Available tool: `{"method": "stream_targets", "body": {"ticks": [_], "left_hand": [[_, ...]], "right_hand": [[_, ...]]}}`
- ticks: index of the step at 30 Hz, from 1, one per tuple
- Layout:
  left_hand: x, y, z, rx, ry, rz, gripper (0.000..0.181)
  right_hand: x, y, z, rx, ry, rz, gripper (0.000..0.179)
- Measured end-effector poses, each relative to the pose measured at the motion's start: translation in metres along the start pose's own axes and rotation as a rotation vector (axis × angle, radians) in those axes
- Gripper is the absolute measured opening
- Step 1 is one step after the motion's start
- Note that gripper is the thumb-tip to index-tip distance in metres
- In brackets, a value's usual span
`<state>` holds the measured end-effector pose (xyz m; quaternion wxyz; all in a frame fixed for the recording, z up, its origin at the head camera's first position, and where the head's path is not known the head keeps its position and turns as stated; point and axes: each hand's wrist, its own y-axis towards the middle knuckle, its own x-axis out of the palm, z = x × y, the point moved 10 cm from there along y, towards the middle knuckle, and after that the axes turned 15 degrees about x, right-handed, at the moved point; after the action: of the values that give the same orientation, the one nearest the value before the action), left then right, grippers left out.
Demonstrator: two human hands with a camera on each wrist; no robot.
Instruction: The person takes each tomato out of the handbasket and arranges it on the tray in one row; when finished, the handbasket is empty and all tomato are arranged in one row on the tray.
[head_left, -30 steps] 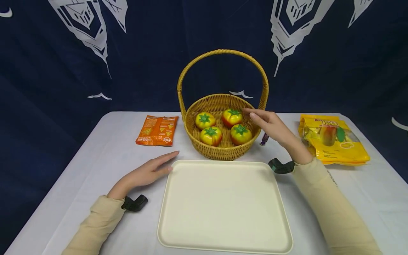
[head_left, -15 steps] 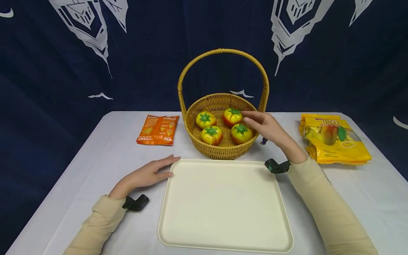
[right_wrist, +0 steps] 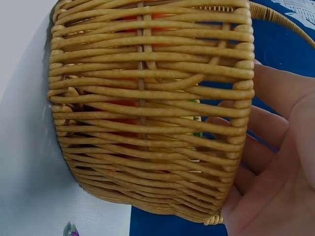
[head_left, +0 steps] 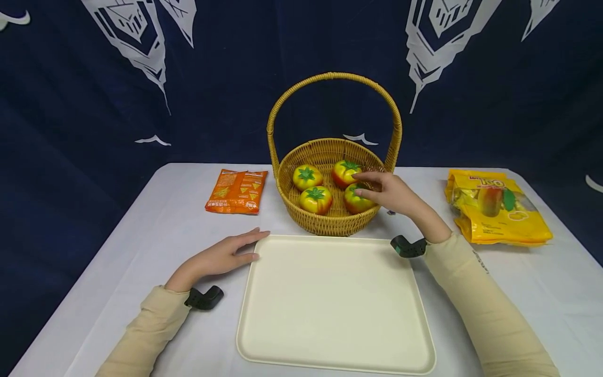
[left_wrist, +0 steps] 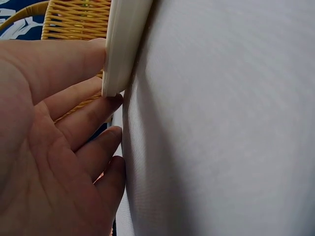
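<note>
Inside the wicker basket sit several yellow-red toy tomatoes with green star-shaped leaves. My right hand reaches over the basket's right rim, fingers spread across the front right tomato, with the back right tomato just beyond the fingertips. In the right wrist view the basket's wall hides most of these fingers. My left hand lies at the far left corner of the cream tray. Its thumb and fingertips touch the tray's rim, and in the left wrist view the other fingers rest on the white tablecloth.
An orange snack bag lies left of the basket. To the right is a yellow candy bag with a mango picture. A small purple-wrapped piece lies beside the basket. A dark blue patterned cloth hangs behind the table.
My right hand has moved left and slightly down, from the basket's right rim to over the front right tomato. My left hand has settled at the tray's corner.
</note>
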<state>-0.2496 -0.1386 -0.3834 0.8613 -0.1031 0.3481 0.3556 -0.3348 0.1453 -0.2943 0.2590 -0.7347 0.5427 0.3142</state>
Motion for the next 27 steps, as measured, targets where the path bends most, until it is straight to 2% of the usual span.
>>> {"method": "stream_targets", "body": {"ticks": [6,18,27], "left_hand": [[0.001,0.000,-0.002,0.012,0.007,-0.001,0.057],[0.001,0.000,0.001,0.013,0.002,0.001,0.057],[0.000,0.001,0.003,-0.001,0.000,0.000,0.057]], "right_hand": [[0.007,-0.001,-0.006,-0.020,-0.110,-0.036,0.047],[0.015,0.003,-0.006,-0.002,-0.191,-0.089,0.052],[0.019,0.010,-0.012,-0.060,-0.259,-0.140,0.050]]}}
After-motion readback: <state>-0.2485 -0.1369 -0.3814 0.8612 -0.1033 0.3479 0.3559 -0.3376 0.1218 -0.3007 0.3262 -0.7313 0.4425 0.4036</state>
